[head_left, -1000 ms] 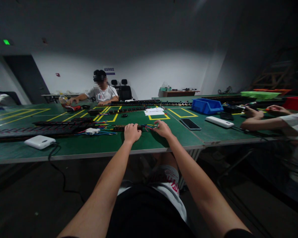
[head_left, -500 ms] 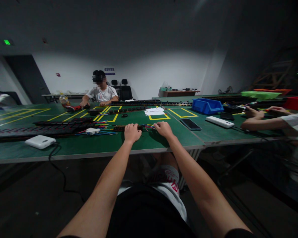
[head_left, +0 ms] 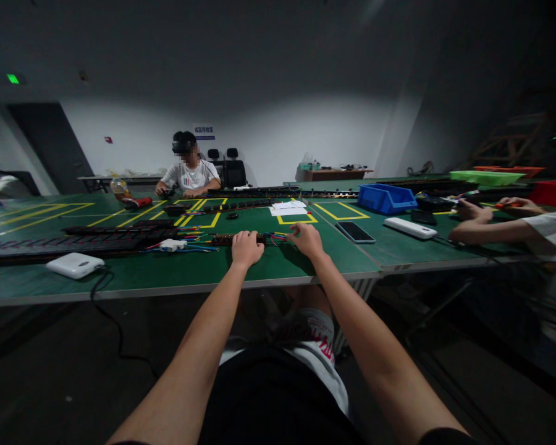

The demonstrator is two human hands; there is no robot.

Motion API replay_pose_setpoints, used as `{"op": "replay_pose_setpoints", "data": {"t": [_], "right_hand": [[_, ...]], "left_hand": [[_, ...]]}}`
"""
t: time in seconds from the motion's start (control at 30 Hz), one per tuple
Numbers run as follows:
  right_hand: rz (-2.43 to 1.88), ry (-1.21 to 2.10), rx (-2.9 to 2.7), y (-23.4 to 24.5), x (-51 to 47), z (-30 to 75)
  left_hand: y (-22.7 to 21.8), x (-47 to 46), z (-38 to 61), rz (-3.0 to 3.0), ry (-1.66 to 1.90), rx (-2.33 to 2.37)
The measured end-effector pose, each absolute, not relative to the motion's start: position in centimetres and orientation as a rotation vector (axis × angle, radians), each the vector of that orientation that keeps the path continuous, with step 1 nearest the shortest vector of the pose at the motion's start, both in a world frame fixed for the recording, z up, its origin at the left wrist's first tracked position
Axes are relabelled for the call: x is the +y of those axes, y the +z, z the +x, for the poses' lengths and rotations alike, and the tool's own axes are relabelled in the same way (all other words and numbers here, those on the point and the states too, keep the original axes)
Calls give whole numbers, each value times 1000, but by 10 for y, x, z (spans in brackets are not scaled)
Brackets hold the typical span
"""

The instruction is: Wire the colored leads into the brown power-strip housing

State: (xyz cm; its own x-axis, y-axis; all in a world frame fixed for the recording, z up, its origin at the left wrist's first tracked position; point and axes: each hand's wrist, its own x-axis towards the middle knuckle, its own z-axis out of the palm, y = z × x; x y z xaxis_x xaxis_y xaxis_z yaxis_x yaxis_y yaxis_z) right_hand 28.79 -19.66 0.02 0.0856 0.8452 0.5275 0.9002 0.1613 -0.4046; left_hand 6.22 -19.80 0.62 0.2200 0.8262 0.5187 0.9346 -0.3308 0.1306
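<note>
My left hand [head_left: 248, 248] is closed over a narrow dark strip [head_left: 222, 239] lying flat on the green table and holds it down. Coloured wires [head_left: 275, 237], red and blue among them, come out of the strip's right end. At the tips of these wires is my right hand [head_left: 308, 241], its thumb and forefinger bent together in a pinch on them. The exact wire between the fingertips is too small to make out. Left of the strip lies a white connector [head_left: 173, 245] with blue wires.
Long black wired strips [head_left: 97, 238] and a white power bank [head_left: 75, 265] lie to the left. A phone [head_left: 356, 232], another white power bank [head_left: 410, 228] and a blue bin [head_left: 387, 198] are on the right. Papers [head_left: 288, 208] lie ahead. Co-workers sit across and at right.
My right hand's fingers have lifted and bent slightly at the wire ends, while my left hand stays put. The person across has shifted a hand slightly to the right.
</note>
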Motion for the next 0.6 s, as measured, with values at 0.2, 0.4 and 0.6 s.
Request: {"op": "replay_pose_setpoints", "data": {"t": [0.2, 0.4, 0.6], "right_hand": [[-1681, -6, -1747, 4, -198, 285], [-1809, -71, -1824, 3, -196, 284], [-1776, -184, -1718, 3, -194, 287]], "left_hand": [[7, -198, 62, -2280, -756, -1671], [5, -196, 62, -2277, -763, -1665], [6, -198, 62, -2296, -759, -1663]]}}
